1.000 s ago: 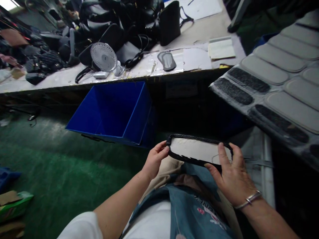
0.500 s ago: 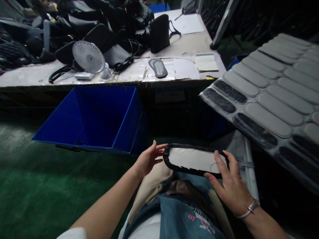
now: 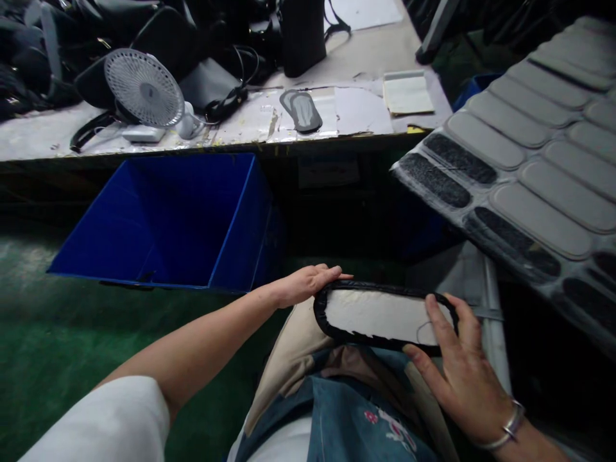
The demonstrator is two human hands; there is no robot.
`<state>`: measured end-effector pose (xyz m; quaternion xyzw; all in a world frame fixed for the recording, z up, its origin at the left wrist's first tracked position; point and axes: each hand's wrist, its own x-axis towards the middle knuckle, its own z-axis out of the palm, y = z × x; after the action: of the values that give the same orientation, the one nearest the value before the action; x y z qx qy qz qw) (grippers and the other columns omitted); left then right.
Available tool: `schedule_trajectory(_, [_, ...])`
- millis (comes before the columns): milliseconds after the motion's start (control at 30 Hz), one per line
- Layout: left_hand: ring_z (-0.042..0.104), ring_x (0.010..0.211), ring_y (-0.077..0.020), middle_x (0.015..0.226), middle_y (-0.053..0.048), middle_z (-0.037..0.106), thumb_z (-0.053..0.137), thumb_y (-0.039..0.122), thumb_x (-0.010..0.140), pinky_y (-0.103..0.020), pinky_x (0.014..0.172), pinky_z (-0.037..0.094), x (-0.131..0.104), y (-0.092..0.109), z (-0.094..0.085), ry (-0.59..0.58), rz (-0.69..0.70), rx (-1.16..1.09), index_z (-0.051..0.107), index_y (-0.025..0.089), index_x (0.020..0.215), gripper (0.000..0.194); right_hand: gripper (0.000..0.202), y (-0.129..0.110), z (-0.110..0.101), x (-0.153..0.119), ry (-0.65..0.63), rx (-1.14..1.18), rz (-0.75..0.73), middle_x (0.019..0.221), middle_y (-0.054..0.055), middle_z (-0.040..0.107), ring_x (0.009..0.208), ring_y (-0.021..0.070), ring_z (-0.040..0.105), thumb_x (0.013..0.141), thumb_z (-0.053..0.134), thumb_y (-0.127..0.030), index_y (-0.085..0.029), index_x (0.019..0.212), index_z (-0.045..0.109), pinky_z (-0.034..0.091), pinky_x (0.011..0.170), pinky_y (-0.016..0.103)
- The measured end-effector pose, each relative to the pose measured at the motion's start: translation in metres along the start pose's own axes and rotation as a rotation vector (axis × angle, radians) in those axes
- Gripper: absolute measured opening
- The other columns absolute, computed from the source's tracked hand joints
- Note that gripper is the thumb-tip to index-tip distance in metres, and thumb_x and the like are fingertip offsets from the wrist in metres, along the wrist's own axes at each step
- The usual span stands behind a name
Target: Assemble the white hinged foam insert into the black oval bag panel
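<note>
An elongated oval bag panel (image 3: pixel 373 314) lies across my lap, its pale board face up and black material folded raggedly over the rim. My right hand (image 3: pixel 459 356) grips its right end, with the thumb at the near edge and fingers over the face. At the upper left corner, my left hand (image 3: pixel 312 282) has its thumb and fingers drawn together on the black rim; part of its fingers is hidden. A thin curved line shows on the board close to my right fingers.
A blue bin (image 3: pixel 158 221) stands on the floor ahead. The worktable (image 3: pixel 363 70) bears black bags, a white fan (image 3: pixel 144 88), two grey oval pieces (image 3: pixel 304 112) and a paper pad (image 3: pixel 408 93). At right, a tilted board (image 3: pixel 529 138) carries rows of grey oval pieces.
My left hand has moved up and right from the panel's left end onto its upper left rim, its spread fingers closing. My right hand keeps its grip. The camera view has shifted slightly.
</note>
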<state>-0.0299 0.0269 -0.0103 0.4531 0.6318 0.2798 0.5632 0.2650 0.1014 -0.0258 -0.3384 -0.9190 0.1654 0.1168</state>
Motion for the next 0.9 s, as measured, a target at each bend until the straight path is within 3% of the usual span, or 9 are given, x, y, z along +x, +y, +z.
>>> schedule_trajectory(133, [0.054, 0.087, -0.0169, 0.091, -0.005, 0.052, 0.027, 0.047, 0.095, -0.026, 0.079, 0.042, 0.005, 0.003, -0.002, -0.001, 0.045, 0.184, 0.061, 0.018, 0.122, 0.053, 0.074, 0.000, 0.001, 0.000, -0.007, 0.004, 0.010, 0.147, 0.018, 0.018, 0.133, 0.0379, 0.032, 0.087, 0.045, -0.051, -0.017, 0.148, 0.019, 0.040, 0.102, 0.057])
schedule_trajectory(300, [0.058, 0.087, -0.0156, 0.093, -0.006, 0.062, 0.027, 0.037, 0.097, -0.023, 0.080, 0.043, 0.003, 0.008, 0.000, 0.008, 0.161, 0.400, 0.063, 0.015, 0.116, 0.046, 0.076, 0.000, 0.000, 0.000, 0.000, 0.008, 0.001, 0.148, 0.019, 0.018, 0.133, 0.0394, 0.032, 0.086, 0.045, -0.053, -0.016, 0.148, 0.020, 0.041, 0.101, 0.058])
schedule_trajectory(433, [0.059, 0.087, -0.0181, 0.092, -0.006, 0.065, 0.030, 0.039, 0.096, -0.026, 0.079, 0.043, 0.000, 0.012, 0.003, 0.084, 0.136, 0.565, 0.066, 0.019, 0.105, 0.042, 0.078, 0.001, -0.002, 0.001, 0.002, -0.007, -0.024, 0.148, 0.021, 0.017, 0.133, 0.0404, 0.031, 0.086, 0.046, -0.053, -0.013, 0.148, 0.020, 0.039, 0.102, 0.057])
schedule_trajectory(567, [0.058, 0.085, -0.0187, 0.088, -0.005, 0.064, 0.035, 0.044, 0.094, -0.025, 0.072, 0.044, -0.002, 0.013, 0.003, 0.080, 0.007, 0.380, 0.069, 0.018, 0.103, 0.044, 0.080, 0.004, 0.000, 0.000, -0.004, -0.024, -0.034, 0.148, 0.022, 0.017, 0.132, 0.0419, 0.033, 0.085, 0.047, -0.055, -0.013, 0.148, 0.019, 0.043, 0.099, 0.057])
schedule_trajectory(700, [0.059, 0.085, -0.0176, 0.103, -0.008, 0.061, 0.025, 0.050, 0.095, -0.022, 0.059, 0.046, -0.012, 0.013, -0.001, 0.021, -0.086, 0.128, 0.061, 0.018, 0.123, 0.055, 0.078, 0.005, 0.005, -0.001, 0.041, -0.013, -0.047, 0.148, 0.020, 0.018, 0.131, 0.0408, 0.034, 0.086, 0.045, -0.055, -0.015, 0.148, 0.019, 0.044, 0.099, 0.056])
schedule_trajectory(800, [0.056, 0.099, -0.0208, 0.116, -0.008, 0.059, 0.044, 0.053, 0.088, -0.023, 0.065, 0.048, -0.020, 0.013, -0.006, -0.024, -0.177, -0.182, 0.057, 0.023, 0.127, 0.050, 0.077, 0.005, 0.006, 0.000, 0.066, -0.004, -0.041, 0.148, 0.021, 0.019, 0.132, 0.0407, 0.033, 0.087, 0.044, -0.054, -0.014, 0.148, 0.021, 0.042, 0.100, 0.056])
schedule_trajectory(900, [0.056, 0.100, -0.0214, 0.119, -0.008, 0.058, 0.059, 0.047, 0.082, -0.024, 0.067, 0.050, -0.024, 0.014, -0.009, -0.053, -0.226, -0.303, 0.059, 0.023, 0.125, 0.050, 0.079, 0.006, 0.006, -0.001, 0.054, -0.007, -0.038, 0.148, 0.021, 0.019, 0.131, 0.0416, 0.034, 0.086, 0.045, -0.056, -0.014, 0.148, 0.021, 0.043, 0.099, 0.057])
